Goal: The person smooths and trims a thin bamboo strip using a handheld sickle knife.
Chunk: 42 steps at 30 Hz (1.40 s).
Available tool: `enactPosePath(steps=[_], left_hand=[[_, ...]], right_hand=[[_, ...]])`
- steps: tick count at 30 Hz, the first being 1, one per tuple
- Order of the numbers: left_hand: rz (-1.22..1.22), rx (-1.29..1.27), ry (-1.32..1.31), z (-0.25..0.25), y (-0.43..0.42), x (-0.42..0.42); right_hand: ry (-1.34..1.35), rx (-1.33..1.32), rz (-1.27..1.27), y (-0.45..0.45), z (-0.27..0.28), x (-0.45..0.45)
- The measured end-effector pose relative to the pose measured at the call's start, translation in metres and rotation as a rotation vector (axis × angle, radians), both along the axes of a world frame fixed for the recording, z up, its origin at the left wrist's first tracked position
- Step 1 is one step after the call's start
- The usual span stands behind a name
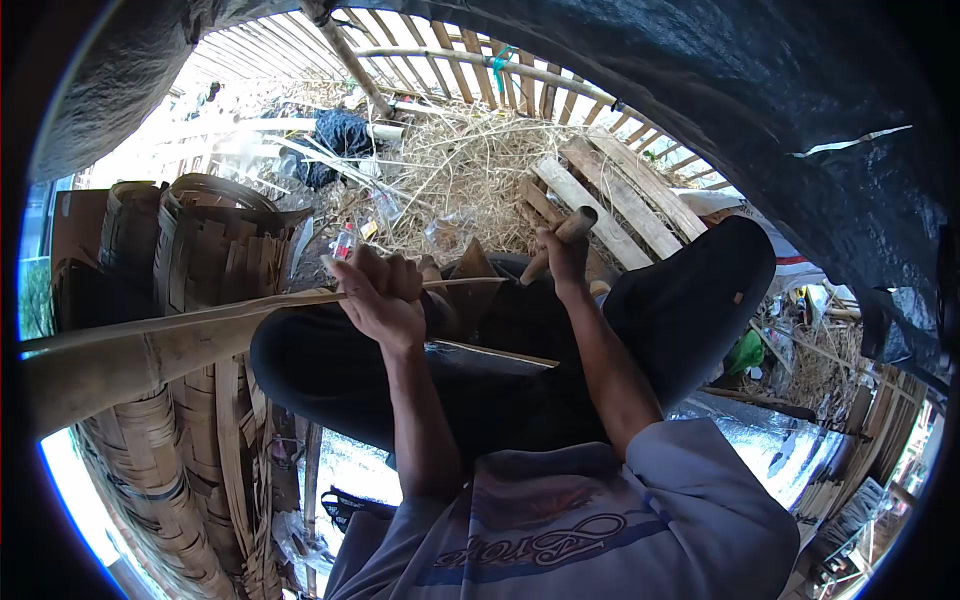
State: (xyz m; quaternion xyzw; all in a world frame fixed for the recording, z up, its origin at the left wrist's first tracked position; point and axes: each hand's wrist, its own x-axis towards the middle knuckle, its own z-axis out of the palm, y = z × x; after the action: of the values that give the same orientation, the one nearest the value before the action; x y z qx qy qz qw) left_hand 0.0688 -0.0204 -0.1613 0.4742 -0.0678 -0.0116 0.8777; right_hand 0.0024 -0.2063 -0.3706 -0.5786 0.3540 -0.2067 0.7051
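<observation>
My left hand (pixel 380 298) is closed around a long bamboo strip (pixel 230 312), which runs from the left edge across my lap. My right hand (pixel 566 258) grips a wooden handle (pixel 575 226), whose round end points up past the fist. A pointed brown piece (pixel 474 262) stands between my hands, and the strip's thin end reaches close to it. Across my dark trousers, below the hands, lies another thin strip (pixel 495 353). Whatever tool part lies at the handle's lower end is hard to make out.
Rolled woven bamboo (pixel 215 250) stands at the left beside a thick bamboo pole (pixel 90 375). Straw (pixel 460 160) and boards (pixel 620 200) lie ahead, before a slatted fence (pixel 470 60). Dark sheeting (pixel 780 90) hangs at the upper right.
</observation>
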Motion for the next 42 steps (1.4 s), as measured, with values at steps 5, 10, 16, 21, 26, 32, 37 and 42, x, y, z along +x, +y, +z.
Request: enactPosePath(steps=[5, 10, 16, 21, 26, 32, 37, 42], left_hand=[[0.069, 0.076, -0.119, 0.050, 0.018, 0.006], [0.124, 0.021, -0.068, 0.008, 0.019, 0.011], [0.083, 0.081, -0.078, -0.009, 0.027, 0.008], [0.044, 0.082, -0.096, -0.012, 0.031, 0.001], [0.034, 0.053, -0.126, -0.012, 0.032, 0.004], [0.037, 0.063, -0.102, -0.010, 0.030, 0.003], [0.030, 0.003, -0.101, -0.011, 0.031, 0.006], [0.165, 0.076, -0.102, -0.009, 0.031, 0.002]], right_hand=[[-0.232, 0.161, -0.118, -0.001, 0.035, 0.011], [-0.221, 0.172, -0.076, 0.012, 0.032, 0.014], [-0.401, 0.318, 0.007, 0.033, 0.076, 0.028], [-0.319, 0.122, 0.179, 0.048, 0.052, 0.035], [-0.144, 0.058, 0.137, 0.034, 0.014, 0.037], [-0.225, -0.015, 0.197, 0.048, -0.003, 0.026], [-0.163, 0.123, 0.129, 0.038, 0.024, 0.031], [-0.155, 0.043, 0.158, 0.056, 0.029, 0.019]])
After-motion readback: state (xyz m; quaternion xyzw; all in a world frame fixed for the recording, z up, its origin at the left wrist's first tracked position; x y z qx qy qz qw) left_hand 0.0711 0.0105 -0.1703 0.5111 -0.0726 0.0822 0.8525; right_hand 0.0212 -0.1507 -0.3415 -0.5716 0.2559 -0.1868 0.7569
